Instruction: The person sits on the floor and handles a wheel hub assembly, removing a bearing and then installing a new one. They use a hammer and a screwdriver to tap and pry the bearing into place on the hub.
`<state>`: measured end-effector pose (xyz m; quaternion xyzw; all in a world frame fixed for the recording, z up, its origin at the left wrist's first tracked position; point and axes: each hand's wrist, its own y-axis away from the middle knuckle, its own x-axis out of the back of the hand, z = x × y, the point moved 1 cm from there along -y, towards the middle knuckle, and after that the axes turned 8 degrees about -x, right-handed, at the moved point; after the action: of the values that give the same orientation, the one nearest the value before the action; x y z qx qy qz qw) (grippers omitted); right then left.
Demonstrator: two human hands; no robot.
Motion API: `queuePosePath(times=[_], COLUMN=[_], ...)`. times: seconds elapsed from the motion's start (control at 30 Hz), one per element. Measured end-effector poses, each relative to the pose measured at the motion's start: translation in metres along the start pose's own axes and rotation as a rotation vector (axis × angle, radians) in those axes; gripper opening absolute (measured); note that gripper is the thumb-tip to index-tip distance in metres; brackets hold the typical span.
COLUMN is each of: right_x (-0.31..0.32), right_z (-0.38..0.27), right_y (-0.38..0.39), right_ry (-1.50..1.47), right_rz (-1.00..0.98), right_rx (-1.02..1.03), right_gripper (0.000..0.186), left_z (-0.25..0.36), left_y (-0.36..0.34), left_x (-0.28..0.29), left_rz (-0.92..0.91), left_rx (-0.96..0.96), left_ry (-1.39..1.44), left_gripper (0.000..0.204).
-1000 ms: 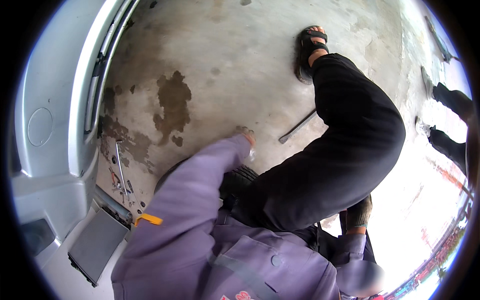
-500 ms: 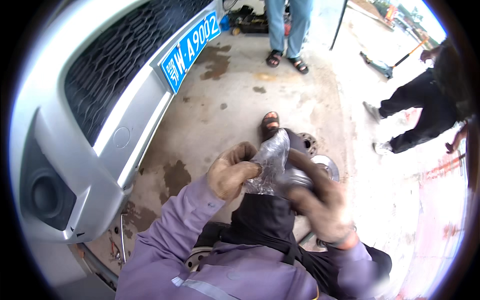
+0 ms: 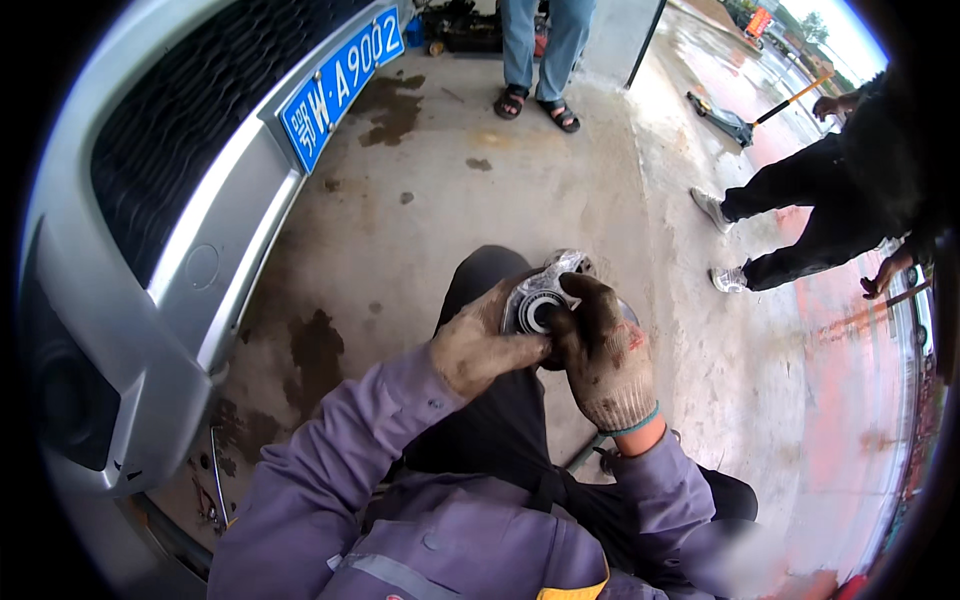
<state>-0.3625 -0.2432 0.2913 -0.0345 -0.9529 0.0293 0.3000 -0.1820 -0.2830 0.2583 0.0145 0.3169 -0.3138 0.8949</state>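
My left hand (image 3: 482, 343), in a dirty knit work glove, is closed on the left side of a round metal bearing (image 3: 537, 311) with a dark centre hole. Crumpled clear plastic film (image 3: 570, 262) shows along the bearing's upper edge; whether it wraps the whole part I cannot tell. From the right, my gloved right hand (image 3: 606, 362) grips the same bearing, its thumb by the hole and its fingers bent over the far side. Both hands are held above my bent knee (image 3: 484, 268).
A silver car's front bumper (image 3: 190, 330) with a blue plate fills the left. A person in jeans (image 3: 545, 50) stands ahead; another in dark trousers (image 3: 800, 220) is at right. Behind that one lies a floor jack (image 3: 722, 118). A metal rod (image 3: 217, 470) lies by the bumper.
The bearing, blurred in my right hand before, is now held between both hands. The clear bag that my left hand held up is now bunched at the bearing. My knee has come up beneath.
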Motion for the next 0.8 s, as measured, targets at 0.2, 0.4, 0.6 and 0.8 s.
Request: queuePosePath(times=[0.2,0.4,0.6,0.8], right_x=[-0.019,0.053,0.089,0.079], right_z=[0.009,0.125,0.185,0.211], right_y=[-0.030,-0.009,0.024,-0.030], right_ry=[-0.121,-0.309,-0.068,-0.097], right_rz=[-0.207,0.295,0.359,0.211], right_rx=[-0.200,-0.510,-0.757,-0.771], right_gripper=[0.048,0.048,0.051,0.053], left_z=[-0.007,-0.035,-0.221,-0.206], left_y=[0.010,0.018,0.106,0.197], left_x=[0.076,0.289,0.486,0.590], left_rz=[0.273,0.661,1.255,1.188], left_rx=[0.072,0.083,0.663,0.832], left_ry=[0.062,-0.042,0.009,-1.143], left_gripper=[0.067,0.045,0.042,0.076])
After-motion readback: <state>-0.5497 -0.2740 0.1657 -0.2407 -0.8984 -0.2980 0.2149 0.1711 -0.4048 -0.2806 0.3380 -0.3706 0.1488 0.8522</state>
